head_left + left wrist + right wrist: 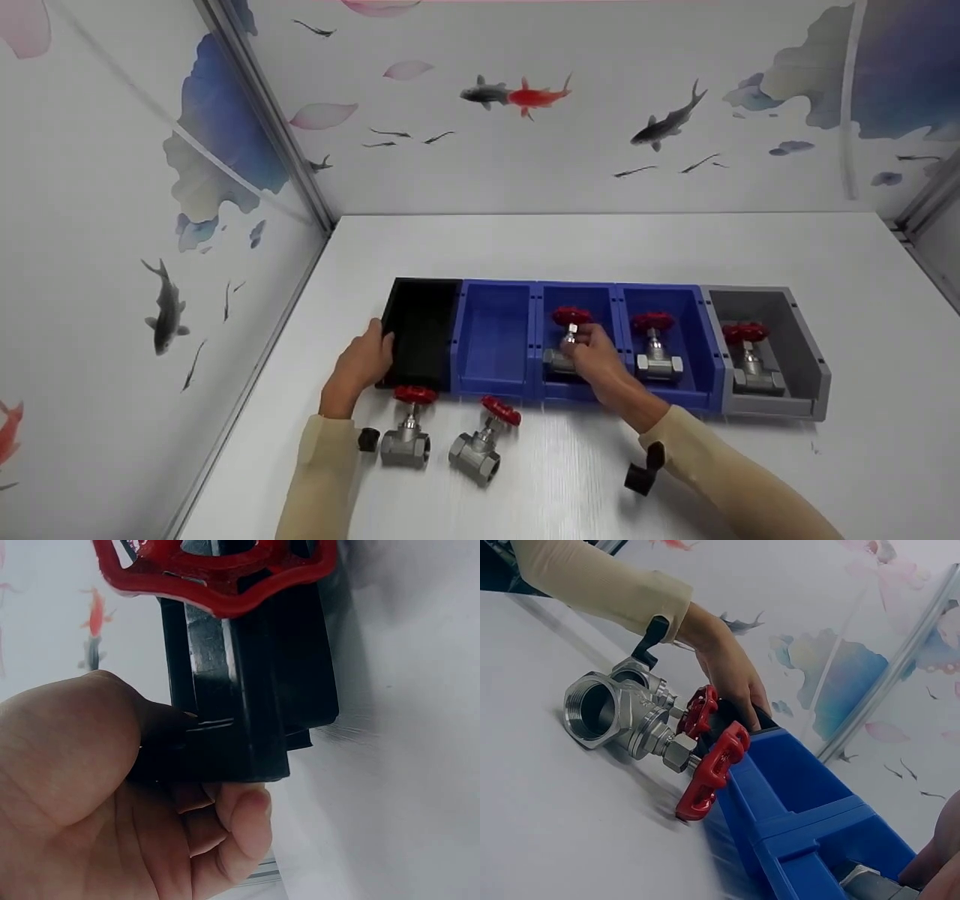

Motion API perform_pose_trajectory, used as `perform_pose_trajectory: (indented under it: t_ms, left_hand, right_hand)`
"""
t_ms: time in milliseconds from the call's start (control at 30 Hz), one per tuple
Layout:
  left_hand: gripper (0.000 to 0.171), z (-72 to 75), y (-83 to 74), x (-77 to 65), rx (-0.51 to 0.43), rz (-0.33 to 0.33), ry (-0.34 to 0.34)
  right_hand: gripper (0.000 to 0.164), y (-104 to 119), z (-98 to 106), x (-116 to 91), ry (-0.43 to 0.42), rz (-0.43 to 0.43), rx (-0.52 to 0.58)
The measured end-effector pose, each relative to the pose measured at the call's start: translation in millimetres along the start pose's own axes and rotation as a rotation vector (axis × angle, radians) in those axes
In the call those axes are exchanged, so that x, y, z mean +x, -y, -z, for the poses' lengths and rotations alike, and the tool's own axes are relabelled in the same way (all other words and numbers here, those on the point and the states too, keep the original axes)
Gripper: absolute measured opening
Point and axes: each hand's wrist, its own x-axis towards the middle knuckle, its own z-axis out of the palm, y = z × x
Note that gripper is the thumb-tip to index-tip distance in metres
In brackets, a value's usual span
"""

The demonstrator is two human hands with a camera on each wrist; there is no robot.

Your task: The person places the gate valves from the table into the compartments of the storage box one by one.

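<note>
— What is the person doing at the white table?

— There is a row of five bins. The right hand is inside the middle blue bin and holds a metal valve with a red wheel. The fingers are curled round its stem, just under the wheel.

— And the other hand?

— The left hand grips the near left corner of the black bin at the left end. In the left wrist view the thumb and fingers pinch that corner tight.

— How would you do this bit well?

— I think you keep the valve upright, set it flat on the bin floor, and hold the row firm so it does not slide.

— Where are the other valves?

— One stands in the next blue bin to the right, one in the grey bin at the right end. Two loose valves lie on the table near the person, just in front of the black bin. The blue bin beside the black one holds nothing I can see.
</note>
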Motion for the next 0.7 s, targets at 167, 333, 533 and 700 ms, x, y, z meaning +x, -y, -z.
perform_pose_trajectory:
  t_ms: [167, 333, 533, 700]
  left_hand:
    - [0.026, -0.4, 0.2, 0.9, -0.008, 0.010, 0.005]
    - [0.028, -1.3, 0.8, 1.3, -0.006, 0.007, 0.000]
    - [0.028, -1.3, 0.8, 1.1, -0.007, 0.006, 0.001]
    - [0.027, -0.1, 1.3, 0.3, -0.009, 0.000, 0.002]
  right_hand:
    - [0.047, -2.1, -1.0, 2.8, -0.016, 0.009, -0.003]
    - [0.048, -2.8, -2.8, 3.8, -0.027, 0.026, 0.001]
    - [0.050, -4.8, -3.5, 7.1, -0.028, 0.023, 0.011]
    - [0.050, -4.2, -4.6, 8.1, -0.030, 0.024, 0.001]
